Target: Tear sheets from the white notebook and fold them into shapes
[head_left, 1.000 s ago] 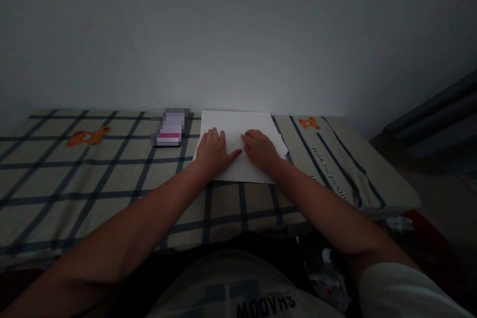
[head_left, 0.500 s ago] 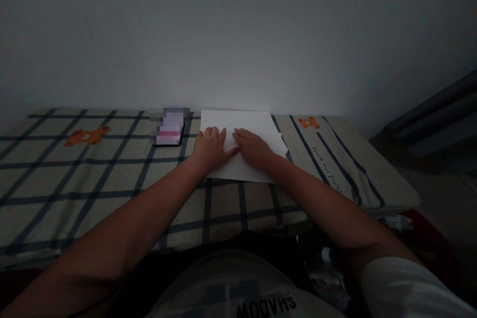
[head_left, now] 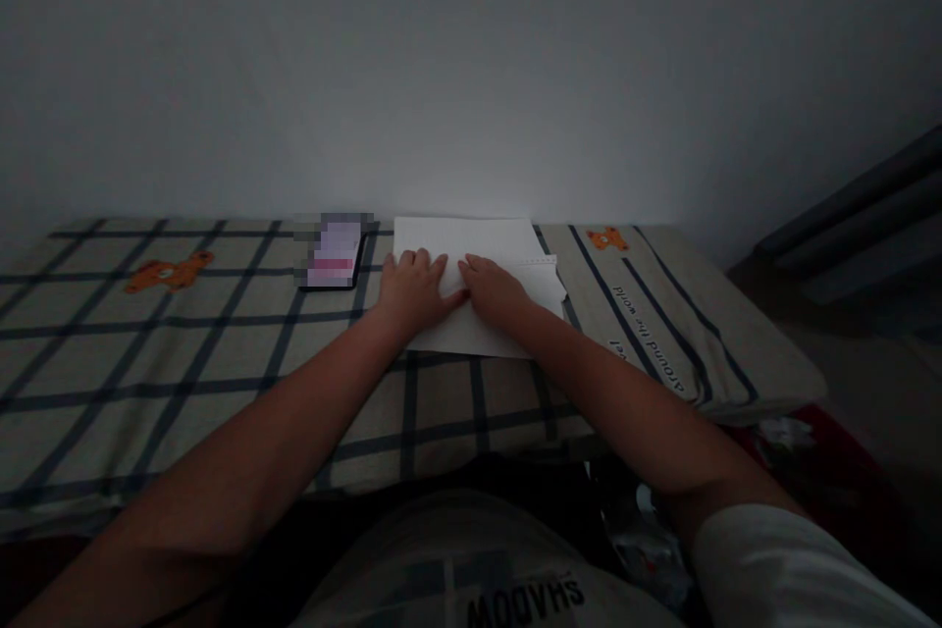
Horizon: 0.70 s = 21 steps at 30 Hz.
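Observation:
A white sheet of paper (head_left: 471, 240) lies on a table covered with a checked cloth (head_left: 221, 343), close to the wall. My left hand (head_left: 413, 289) rests flat on the sheet's left half, fingers stretched forward and close together. My right hand (head_left: 493, 287) lies flat beside it on the middle of the sheet, its fingers pointing left towards my left hand's thumb. Both hands press on the paper and hold nothing. A folded or torn flap of the paper (head_left: 549, 280) sticks out on the right of my right hand.
A phone with a lit, blurred screen (head_left: 335, 253) lies on the cloth just left of the paper. Orange bear prints (head_left: 169, 272) mark the cloth. A bare wall (head_left: 471, 69) rises behind the table. Dark clutter (head_left: 780, 437) lies below the table's right edge.
My right hand has slid left across the paper towards my left hand, and both hands sit slightly farther forward. The paper's right flap shows more.

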### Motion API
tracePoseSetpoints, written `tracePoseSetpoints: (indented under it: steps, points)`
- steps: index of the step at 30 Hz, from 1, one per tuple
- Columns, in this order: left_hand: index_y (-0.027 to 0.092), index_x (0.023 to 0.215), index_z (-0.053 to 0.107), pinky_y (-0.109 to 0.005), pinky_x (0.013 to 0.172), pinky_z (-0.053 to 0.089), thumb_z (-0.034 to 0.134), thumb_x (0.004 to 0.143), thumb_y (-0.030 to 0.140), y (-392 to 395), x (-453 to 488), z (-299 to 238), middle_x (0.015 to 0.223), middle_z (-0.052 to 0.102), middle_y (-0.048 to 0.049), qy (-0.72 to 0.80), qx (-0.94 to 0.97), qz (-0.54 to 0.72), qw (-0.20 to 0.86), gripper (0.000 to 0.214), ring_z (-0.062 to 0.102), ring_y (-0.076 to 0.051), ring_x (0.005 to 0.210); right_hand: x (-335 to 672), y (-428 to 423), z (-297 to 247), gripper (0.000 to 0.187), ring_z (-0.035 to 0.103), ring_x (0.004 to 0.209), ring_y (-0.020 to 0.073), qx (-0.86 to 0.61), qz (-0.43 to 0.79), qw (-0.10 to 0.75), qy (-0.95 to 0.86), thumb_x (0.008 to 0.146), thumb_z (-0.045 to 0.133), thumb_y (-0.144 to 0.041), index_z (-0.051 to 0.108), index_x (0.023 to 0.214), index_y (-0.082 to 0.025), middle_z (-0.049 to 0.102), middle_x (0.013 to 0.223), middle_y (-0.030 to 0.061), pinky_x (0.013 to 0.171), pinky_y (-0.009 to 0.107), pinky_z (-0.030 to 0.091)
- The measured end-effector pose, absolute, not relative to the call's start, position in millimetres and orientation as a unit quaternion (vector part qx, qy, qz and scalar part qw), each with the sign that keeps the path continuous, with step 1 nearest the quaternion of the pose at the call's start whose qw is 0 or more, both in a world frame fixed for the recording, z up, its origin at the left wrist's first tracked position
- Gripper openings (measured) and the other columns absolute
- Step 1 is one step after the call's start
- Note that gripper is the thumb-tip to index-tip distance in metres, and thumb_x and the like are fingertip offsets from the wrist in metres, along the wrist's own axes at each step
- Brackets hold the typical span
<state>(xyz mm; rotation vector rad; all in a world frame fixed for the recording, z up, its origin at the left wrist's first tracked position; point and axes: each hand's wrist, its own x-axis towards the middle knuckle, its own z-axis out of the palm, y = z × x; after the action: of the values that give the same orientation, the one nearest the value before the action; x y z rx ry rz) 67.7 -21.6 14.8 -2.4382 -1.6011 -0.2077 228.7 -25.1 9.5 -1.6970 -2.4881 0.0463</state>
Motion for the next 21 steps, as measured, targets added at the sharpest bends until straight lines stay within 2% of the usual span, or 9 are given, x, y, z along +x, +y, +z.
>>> tracePoseSetpoints:
  steps: [11,17,21]
  points:
    - [0.017,0.145,0.05,-0.057,0.111,0.029,0.031,0.092,0.075,-21.6,67.7,15.7,0.136,0.058,-0.0212,-0.55,-0.828,-0.056,0.093,0.08,0.05,-0.038,0.127,230.7,-37.2,12.2,0.052,0.048,0.138,0.031,-0.648,-0.024,0.028,-0.761,0.101,0.034,-0.016,0.044,0.149,0.0,0.047,0.151,0.027,0.111,0.039,0.04]
    - [0.017,0.145,0.049,-0.059,0.113,0.026,0.031,0.092,0.074,-21.7,68.1,16.9,0.139,0.057,-0.0222,-0.552,-0.828,-0.053,0.08,0.08,0.048,-0.04,0.131,243.7,-43.3,12.4,0.061,0.05,0.132,0.0366,-0.691,-0.035,0.055,-0.72,0.103,0.036,-0.042,0.05,0.143,0.002,0.051,0.144,0.0303,0.107,0.045,0.042]
    - [0.019,0.147,0.047,-0.059,0.114,0.025,0.031,0.092,0.074,-23.0,68.5,18.4,0.141,0.056,-0.021,-0.559,-0.824,-0.048,0.075,0.08,0.047,-0.04,0.132,253.2,-47.1,14.0,0.065,0.053,0.127,0.0383,-0.708,-0.037,0.063,-0.703,0.101,0.039,-0.051,0.054,0.137,0.002,0.057,0.135,0.0302,0.107,0.047,0.041]
